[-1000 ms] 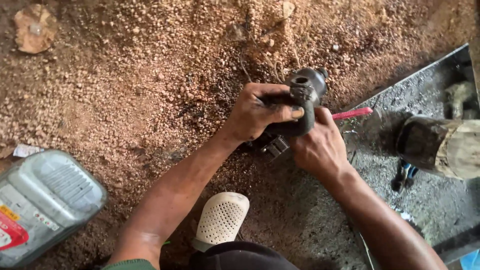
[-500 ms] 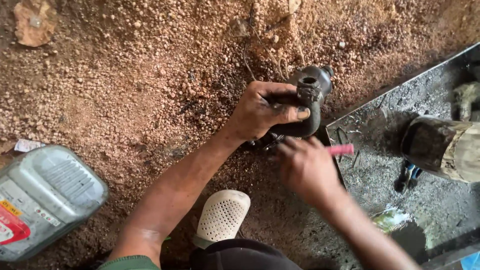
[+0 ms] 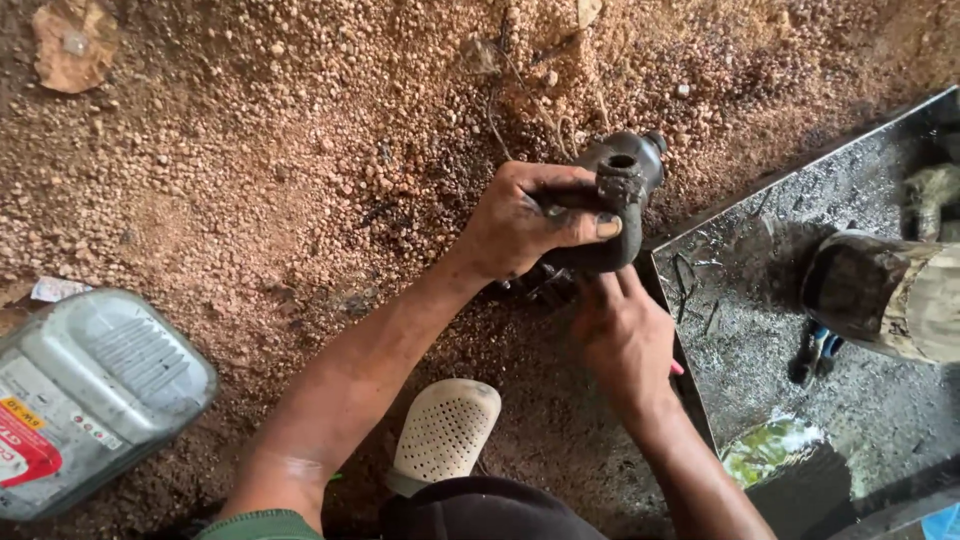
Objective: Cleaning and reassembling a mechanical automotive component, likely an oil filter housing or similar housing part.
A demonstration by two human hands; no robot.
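Note:
My left hand [image 3: 525,222] is wrapped around a dark, greasy metal part [image 3: 620,195] with a round opening on top, holding it upright on the gravel ground. My right hand [image 3: 625,335] is just below that part, fingers curled under its lower end. A red-handled tool [image 3: 677,368] shows only as a small tip beside my right palm; most of it is hidden by the hand. Oily metal bits [image 3: 535,285] lie under the part.
A grey plastic oil can [image 3: 85,395] lies at the lower left. A dirty metal tray [image 3: 800,330] at the right holds a grimy cylinder [image 3: 885,295], a small blue tool [image 3: 815,352] and a plastic wrapper [image 3: 770,450]. A perforated beige shoe [image 3: 445,432] is near me. A stone [image 3: 70,42] sits top left.
My right hand came off the part's side, swung right over the tray with the red-handled tool, then returned under the part. My left hand kept its grip.

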